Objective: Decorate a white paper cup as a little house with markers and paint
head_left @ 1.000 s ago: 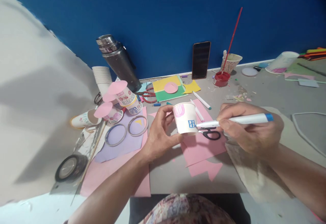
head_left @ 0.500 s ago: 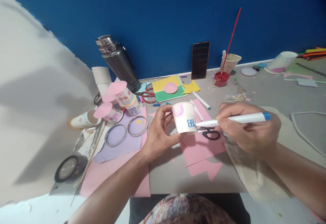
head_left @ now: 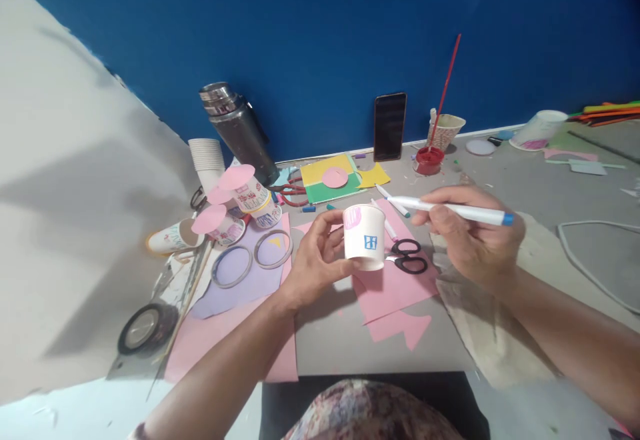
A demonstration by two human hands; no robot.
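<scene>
My left hand (head_left: 314,263) grips a small white paper cup (head_left: 364,245) held upside down above the table. The cup bears a pink drawing near its top and a small blue window shape on its side. My right hand (head_left: 467,230) holds a white marker with a blue end (head_left: 450,209), its tip lifted clear of the cup, pointing left above it. Black-handled scissors (head_left: 410,258) lie on pink paper (head_left: 395,290) just right of the cup.
Decorated cups with pink discs (head_left: 235,200), a cup stack (head_left: 207,158), a steel flask (head_left: 239,130), two rings (head_left: 253,258) and a tape roll (head_left: 146,327) sit left. A phone (head_left: 389,126), a red paint pot (head_left: 429,159) and a brush cup (head_left: 445,130) stand by the blue wall.
The marker tip was touching the blue window on the cup; now my right hand has raised the marker up and away. The cup has turned slightly toward me.
</scene>
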